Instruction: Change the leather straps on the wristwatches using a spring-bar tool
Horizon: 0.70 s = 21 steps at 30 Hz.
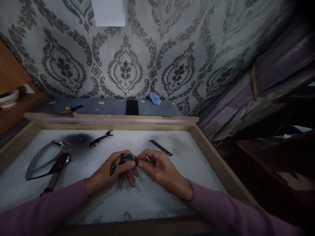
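My left hand point(124, 167) is closed around a wristwatch point(128, 157) with a round dark face and a shiny case. One dark strap end point(113, 169) sticks out on the left side of that hand. My right hand point(157, 165) pinches with thumb and forefinger at the watch's right side, on what looks like its other strap. A thin bright metal piece point(148, 159) shows between the right fingers; its kind is unclear. Both hands are held over the middle of a white work surface point(98, 203).
A wooden rim point(221, 164) surrounds the surface. On it lie a metal-framed saw-like tool point(46, 154), another watch point(59, 165), dark-handled pliers point(100, 139) and a flat dark blade point(161, 147). Behind are a black phone point(132, 107) and a crumpled blue cloth point(155, 98).
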Motion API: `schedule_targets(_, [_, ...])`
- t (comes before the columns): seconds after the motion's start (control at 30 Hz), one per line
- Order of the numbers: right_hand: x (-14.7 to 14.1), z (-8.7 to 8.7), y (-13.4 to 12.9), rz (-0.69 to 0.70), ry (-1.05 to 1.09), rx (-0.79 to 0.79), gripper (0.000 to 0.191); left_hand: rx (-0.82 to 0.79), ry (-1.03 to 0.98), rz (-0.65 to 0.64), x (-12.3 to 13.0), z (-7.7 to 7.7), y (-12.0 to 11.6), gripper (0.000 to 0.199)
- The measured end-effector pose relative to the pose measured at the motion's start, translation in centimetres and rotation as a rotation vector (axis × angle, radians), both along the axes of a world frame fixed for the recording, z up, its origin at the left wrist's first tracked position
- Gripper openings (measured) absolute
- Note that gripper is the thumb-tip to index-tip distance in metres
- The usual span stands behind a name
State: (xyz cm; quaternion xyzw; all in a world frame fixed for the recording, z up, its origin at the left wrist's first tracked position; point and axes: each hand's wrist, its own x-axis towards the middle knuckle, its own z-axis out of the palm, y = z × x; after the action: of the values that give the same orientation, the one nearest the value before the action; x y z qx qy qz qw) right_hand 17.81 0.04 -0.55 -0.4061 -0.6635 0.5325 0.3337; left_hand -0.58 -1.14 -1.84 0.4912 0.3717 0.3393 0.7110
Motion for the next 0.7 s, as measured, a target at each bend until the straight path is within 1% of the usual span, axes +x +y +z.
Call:
schedule_targets(0.13, [-0.1, -0.2, 0.0, -0.034, 0.001, -0.014, 0.013, -0.029, 0.000, 0.021, 0.2, -0.1, 0.1, 0.027])
schedule_targets(0.23, [-0.3, -0.2, 0.0, -0.045, -0.020, -0.002, 0.011, -0.084, -0.043, 0.038, 0.2, -0.6, 0.2, 0.021])
schedule_targets(0.3, [-0.4, -0.4, 0.0, -0.056, -0.033, 0.017, 0.013, -0.098, -0.056, 0.054, 0.2, -1.0, 0.3, 0.016])
schedule_targets(0.4, [-0.4, -0.8, 0.0, -0.062, -0.039, 0.039, 0.017, -0.093, -0.051, 0.069, 0.2, -1.2, 0.3, 0.016])
schedule_targets(0.5, [-0.4, -0.8, 0.1, -0.062, -0.057, 0.073, 0.018, -0.094, -0.036, 0.081, 0.3, -0.9, 0.3, 0.018])
schedule_targets(0.7, [-0.4, -0.1, 0.0, -0.056, -0.059, 0.124, 0.020, -0.114, -0.023, 0.104, 0.7, -0.1, 0.3, 0.026])
